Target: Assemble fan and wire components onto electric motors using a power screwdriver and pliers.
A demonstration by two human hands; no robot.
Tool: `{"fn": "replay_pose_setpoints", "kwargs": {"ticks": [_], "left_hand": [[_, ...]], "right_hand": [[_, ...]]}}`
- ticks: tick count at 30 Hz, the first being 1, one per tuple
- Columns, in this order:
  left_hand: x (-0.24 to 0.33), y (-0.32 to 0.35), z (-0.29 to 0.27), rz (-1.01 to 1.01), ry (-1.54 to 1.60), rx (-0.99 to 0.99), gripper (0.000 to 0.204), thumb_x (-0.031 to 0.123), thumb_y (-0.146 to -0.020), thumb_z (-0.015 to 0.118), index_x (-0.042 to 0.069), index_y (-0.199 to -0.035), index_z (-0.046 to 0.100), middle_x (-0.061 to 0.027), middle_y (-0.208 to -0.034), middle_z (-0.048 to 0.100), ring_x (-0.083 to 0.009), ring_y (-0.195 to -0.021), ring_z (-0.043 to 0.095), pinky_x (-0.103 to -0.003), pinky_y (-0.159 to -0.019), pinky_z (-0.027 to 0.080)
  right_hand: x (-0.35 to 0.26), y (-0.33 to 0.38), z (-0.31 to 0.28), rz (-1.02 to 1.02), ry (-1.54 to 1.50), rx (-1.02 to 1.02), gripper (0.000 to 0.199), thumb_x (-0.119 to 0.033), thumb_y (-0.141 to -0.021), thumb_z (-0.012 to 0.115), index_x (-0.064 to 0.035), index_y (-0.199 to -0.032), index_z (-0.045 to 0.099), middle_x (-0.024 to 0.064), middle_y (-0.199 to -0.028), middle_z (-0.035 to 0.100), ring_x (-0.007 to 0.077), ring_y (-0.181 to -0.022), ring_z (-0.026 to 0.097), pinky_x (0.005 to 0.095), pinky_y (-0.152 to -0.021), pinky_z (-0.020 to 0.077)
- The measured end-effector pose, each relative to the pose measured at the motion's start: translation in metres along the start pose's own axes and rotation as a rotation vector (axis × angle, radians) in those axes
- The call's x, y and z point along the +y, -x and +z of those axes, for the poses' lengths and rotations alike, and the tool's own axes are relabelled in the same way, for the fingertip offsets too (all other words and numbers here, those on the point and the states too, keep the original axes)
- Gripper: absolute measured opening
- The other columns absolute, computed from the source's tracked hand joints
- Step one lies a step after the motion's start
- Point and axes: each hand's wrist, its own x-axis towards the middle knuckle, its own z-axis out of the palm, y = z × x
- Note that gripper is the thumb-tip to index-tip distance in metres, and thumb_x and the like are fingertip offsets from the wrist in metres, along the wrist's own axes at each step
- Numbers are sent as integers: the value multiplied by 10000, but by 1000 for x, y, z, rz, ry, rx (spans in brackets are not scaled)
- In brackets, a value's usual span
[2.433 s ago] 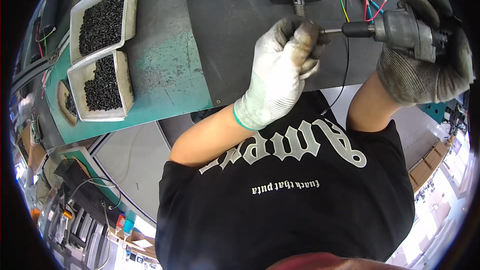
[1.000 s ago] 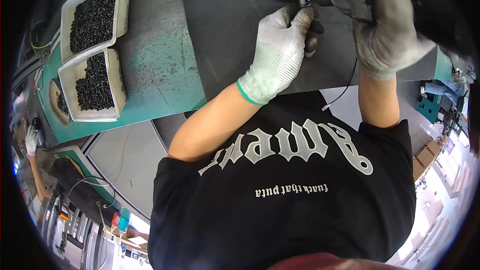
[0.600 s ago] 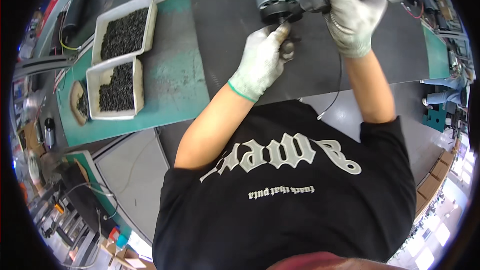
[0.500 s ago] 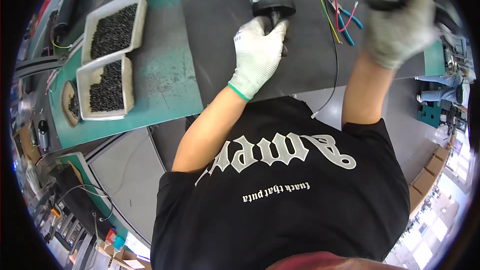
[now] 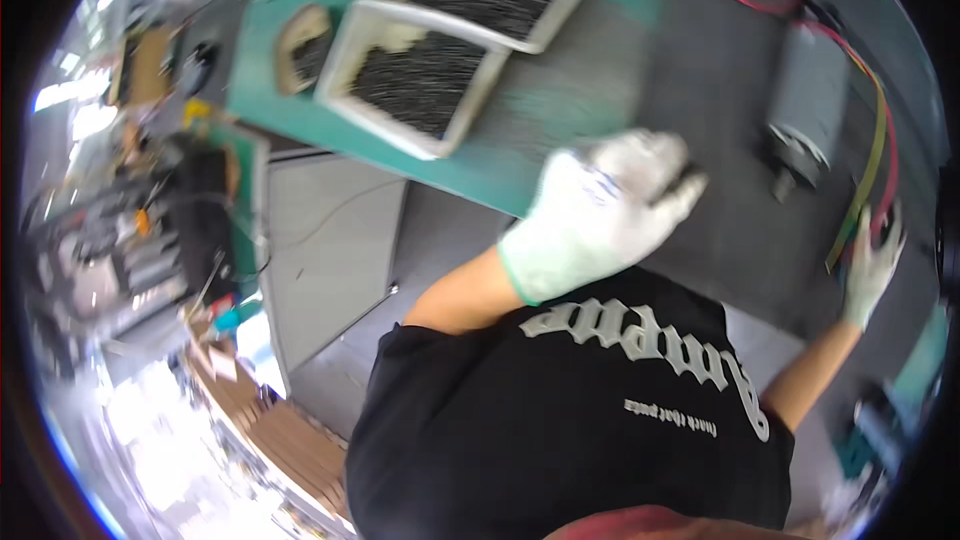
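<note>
My left hand (image 5: 610,205), in a white knit glove with a green cuff, hovers by the bench's near edge. Its fingers are loosely bent, the thumb stands apart, and I see nothing in it. Far to the right, my gloved right hand (image 5: 875,270) reaches over the dark mat beside a red wire (image 5: 893,155) and a yellow-green wire (image 5: 868,202). Its fingers look apart, though blurred; whether it touches the wires I cannot tell. Between and beyond the hands lies a grey cylindrical motor (image 5: 810,90), its black end and short shaft (image 5: 784,186) pointing toward me.
Two white trays, a nearer one (image 5: 345,55) and a farther one (image 5: 555,25), hold small black pieces on the green bench top (image 5: 265,40). A small tan dish (image 5: 290,50) sits left of them. A grey panel (image 5: 330,250) stands below the bench edge. Cardboard boxes (image 5: 295,450) are at lower left.
My view has swung left. My left hand has let go of the motor's shaft end and drawn away. The blurred dark tool no longer shows in my right hand, which is now lower, by the wires.
</note>
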Motion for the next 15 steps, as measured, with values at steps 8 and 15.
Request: {"fn": "replay_pose_setpoints", "kwargs": {"ticks": [8, 15], "left_hand": [[-236, -20, -238, -893, -941, 161, 300, 281, -844, 577, 103, -1061, 681, -161, -1127, 647, -341, -1058, 606, -401, -921, 479], [-319, -10, -273, -957, -894, 133, 333, 306, -806, 645, 89, -1054, 695, -168, -1141, 644, -336, -1073, 604, -392, -931, 477]], "right_hand": [[76, 19, -13, -181, 459, -404, 691, -552, -928, 454, -67, -1414, 376, 206, -1370, 451, 384, -1288, 399, 490, -1096, 255], [145, 10, -74, 64, 182, 245, 432, -276, -960, 541, -27, -1308, 482, 221, -1197, 558, 326, -1096, 563, 402, -942, 454]]}}
